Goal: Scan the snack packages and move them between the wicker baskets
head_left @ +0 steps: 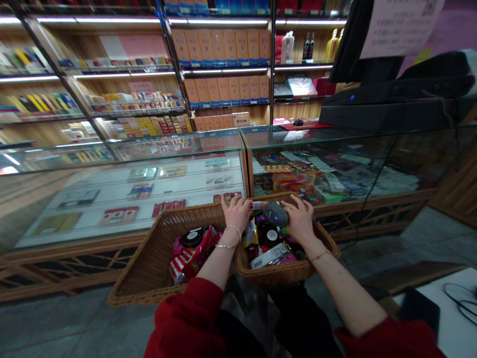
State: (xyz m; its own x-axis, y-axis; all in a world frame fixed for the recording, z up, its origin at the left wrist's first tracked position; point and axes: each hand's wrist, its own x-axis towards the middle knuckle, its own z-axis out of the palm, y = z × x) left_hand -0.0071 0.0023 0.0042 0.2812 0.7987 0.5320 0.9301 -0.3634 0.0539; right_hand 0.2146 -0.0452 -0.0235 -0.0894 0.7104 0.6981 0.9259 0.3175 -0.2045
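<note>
My right hand (pixel 300 221) is closed around a dark grey barcode scanner (pixel 276 214) that shows a blue light. Close to its front end, my left hand (pixel 237 214) pinches a small packaged item (pixel 256 205) with red and pale print; its exact kind is too small to tell. Both hands are over the right wicker basket (pixel 286 276), which holds mixed packages, among them a round black container (pixel 270 234) and a white box with a barcode (pixel 267 256). Beside it on the left, a larger wicker basket (pixel 139 258) contains red-striped packets (pixel 194 256) and another round black container (pixel 191 237).
Glass display counters (pixel 244 144) run behind the baskets, with packs inside. Shelves beyond hold orange boxes (pixel 219 47) and bottles (pixel 287 47). A monitor (pixel 350 44) stands at the right, its cable (pixel 378 176) hanging down the counter. A white table (pixel 456 308) is at lower right.
</note>
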